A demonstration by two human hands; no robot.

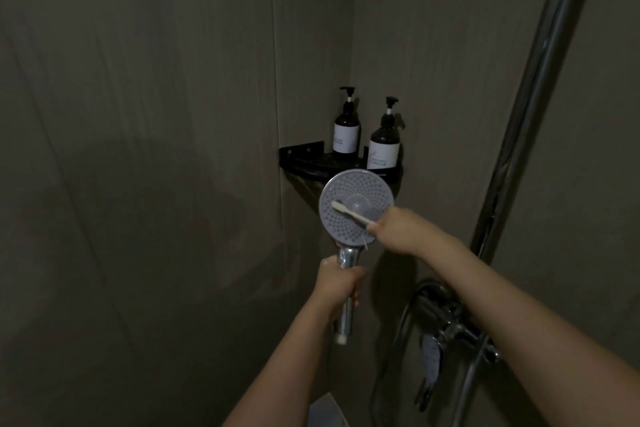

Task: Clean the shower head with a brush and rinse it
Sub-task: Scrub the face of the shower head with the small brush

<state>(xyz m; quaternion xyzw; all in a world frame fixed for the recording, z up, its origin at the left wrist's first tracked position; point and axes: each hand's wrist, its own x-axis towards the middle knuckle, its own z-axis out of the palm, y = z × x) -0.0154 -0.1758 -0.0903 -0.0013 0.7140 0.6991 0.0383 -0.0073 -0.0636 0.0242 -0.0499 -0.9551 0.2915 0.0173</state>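
Note:
A round grey shower head (pixel 367 194) with many small nozzles faces me, held upright on its chrome handle. My left hand (pixel 337 284) is wrapped around that handle below the disc. My right hand (pixel 398 229) grips the end of a white toothbrush (pixel 349 212). The brush lies across the face of the shower head, with its bristle end at the left of the disc's centre cap.
A black corner shelf (pixel 304 154) just behind the shower head carries two dark pump bottles (pixel 346 128) with white labels. A chrome riser pipe (pixel 540 80) runs up the right wall. The chrome mixer tap (pixel 446 319) and hose hang below my right forearm.

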